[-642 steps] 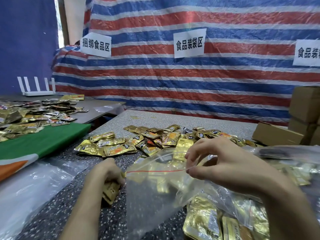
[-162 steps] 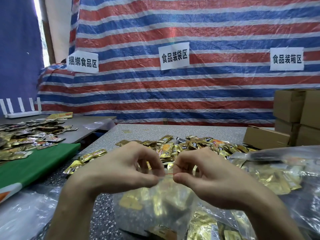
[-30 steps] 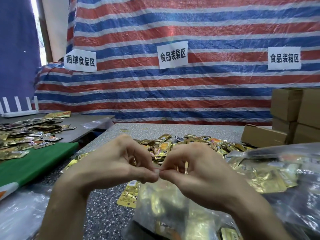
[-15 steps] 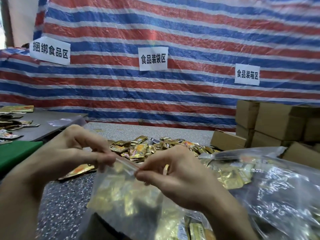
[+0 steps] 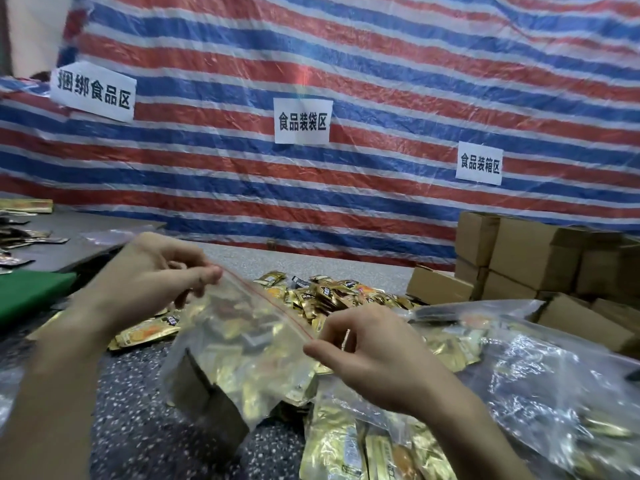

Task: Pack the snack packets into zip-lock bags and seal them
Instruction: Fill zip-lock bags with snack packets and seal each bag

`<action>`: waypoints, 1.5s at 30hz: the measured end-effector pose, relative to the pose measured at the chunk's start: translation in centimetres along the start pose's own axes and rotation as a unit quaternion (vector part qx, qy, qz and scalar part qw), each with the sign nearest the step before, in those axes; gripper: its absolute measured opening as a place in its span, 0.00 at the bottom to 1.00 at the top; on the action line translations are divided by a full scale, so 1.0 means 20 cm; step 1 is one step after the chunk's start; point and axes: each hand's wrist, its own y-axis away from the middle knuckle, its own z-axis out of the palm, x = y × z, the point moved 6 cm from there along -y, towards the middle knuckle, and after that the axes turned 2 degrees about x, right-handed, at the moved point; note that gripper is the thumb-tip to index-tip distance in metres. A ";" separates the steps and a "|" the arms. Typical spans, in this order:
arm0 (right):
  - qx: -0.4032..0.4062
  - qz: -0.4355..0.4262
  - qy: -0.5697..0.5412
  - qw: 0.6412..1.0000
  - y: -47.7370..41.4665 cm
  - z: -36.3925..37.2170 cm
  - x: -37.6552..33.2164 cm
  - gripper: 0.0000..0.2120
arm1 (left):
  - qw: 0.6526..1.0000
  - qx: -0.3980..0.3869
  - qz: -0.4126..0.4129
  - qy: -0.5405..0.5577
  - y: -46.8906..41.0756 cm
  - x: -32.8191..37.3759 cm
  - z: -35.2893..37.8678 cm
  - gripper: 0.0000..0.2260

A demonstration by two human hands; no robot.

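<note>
Now left hand [image 5: 149, 282] and right hand [image 5: 374, 355] pinch the bag [image 5: 242, 341] at its strip; packets [image 5: 332, 296] behind it, boxes [image 5: 530, 258] to its right.

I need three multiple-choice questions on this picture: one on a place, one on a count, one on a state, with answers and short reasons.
1. Where do the cardboard boxes stand? A. right B. left C. middle
2. How many white paper signs hang on the striped tarp? A. two B. three C. five
3. What holds the zip-lock bag? A. both hands B. one hand C. nothing
Answers: A, they are stacked at the right edge; B, three show; A, the left hand and the right hand each pinch one end of its red zip line.
</note>
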 end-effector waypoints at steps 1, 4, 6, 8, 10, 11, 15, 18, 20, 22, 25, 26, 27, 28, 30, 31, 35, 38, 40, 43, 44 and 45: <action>0.007 -0.003 -0.015 1.000 -0.02 -0.01 0.00 0.15 | 1.000 0.009 -0.008 -0.012 -0.01 0.01 0.03 0.09; 0.049 0.034 -0.125 0.990 -0.05 -0.05 0.06 0.13 | 0.998 0.052 -0.039 -0.023 -0.05 0.02 0.11 0.10; 0.102 0.095 -0.251 0.958 -0.04 -0.08 0.15 0.13 | 0.995 0.077 -0.069 0.006 -0.07 0.01 0.20 0.10; 0.155 0.149 -0.336 0.917 -0.03 -0.11 0.23 0.14 | 0.989 0.094 -0.097 0.062 -0.08 0.01 0.30 0.10; 0.187 0.178 -0.376 0.890 -0.04 -0.11 0.27 0.14 | 0.980 0.125 -0.104 0.114 -0.09 0.02 0.38 0.09; 0.194 0.184 -0.382 0.885 -0.05 -0.12 0.29 0.13 | 0.978 0.140 -0.093 0.123 -0.09 0.03 0.42 0.09; 0.183 0.181 -0.331 0.908 -0.08 -0.14 0.32 0.13 | 0.979 0.128 -0.020 0.155 -0.08 0.12 0.60 0.09; 0.229 0.172 -0.263 0.921 -0.06 -0.22 0.37 0.12 | 0.979 0.127 0.005 0.163 -0.12 0.16 0.74 0.08; 0.275 0.167 -0.230 0.918 -0.03 -0.28 0.40 0.07 | 0.970 0.120 -0.019 0.213 -0.19 0.18 0.86 0.07; 0.316 0.165 -0.223 0.907 -0.01 -0.33 0.44 0.09 | 0.968 0.089 -0.033 0.231 -0.27 0.23 1.01 0.07; 0.370 0.166 -0.221 0.887 0.01 -0.37 0.47 0.09 | 0.980 -0.073 -0.027 0.181 -0.33 0.30 1.28 0.09; 0.379 0.165 -0.221 0.883 0.01 -0.38 0.47 0.07 | 0.983 -0.144 -0.011 0.117 -0.33 0.30 1.36 0.13; 0.384 0.162 -0.223 0.881 0.02 -0.39 0.47 0.07 | 0.977 -0.206 0.010 0.046 -0.31 0.29 1.42 0.17; 0.382 0.157 -0.230 0.881 0.02 -0.39 0.48 0.06 | 0.969 -0.244 0.021 -0.003 -0.30 0.27 1.46 0.20; 0.367 0.141 -0.253 0.884 0.02 -0.40 0.47 0.06 | 0.971 -0.238 -0.005 -0.015 -0.28 0.22 1.42 0.24; 0.355 0.129 -0.271 0.885 0.02 -0.39 0.46 0.06 | 0.980 -0.196 -0.023 0.010 -0.27 0.20 1.35 0.23; 0.266 0.098 -0.322 0.903 -0.04 -0.30 0.40 0.06 | 0.994 -0.004 -0.078 0.083 -0.10 0.00 0.92 0.14; 0.184 0.091 -0.313 0.927 -0.09 -0.18 0.33 0.07 | 0.989 0.068 -0.131 -0.012 0.10 -0.27 0.54 0.10; 0.143 0.078 -0.302 0.939 -0.11 -0.12 0.27 0.08 | 0.976 0.118 -0.162 -0.088 0.25 -0.43 0.28 0.09; 0.100 0.067 -0.294 0.948 -0.13 -0.05 0.20 0.08 | 0.938 0.169 -0.212 -0.218 0.48 -0.60 -0.02 0.08; 0.090 0.065 -0.292 0.950 -0.13 -0.03 0.19 0.07 | 0.915 0.172 -0.231 -0.282 0.55 -0.66 -0.10 0.08; 0.080 0.061 -0.289 0.952 -0.13 -0.02 0.17 0.07 | 0.887 0.167 -0.253 -0.349 0.62 -0.71 -0.17 0.09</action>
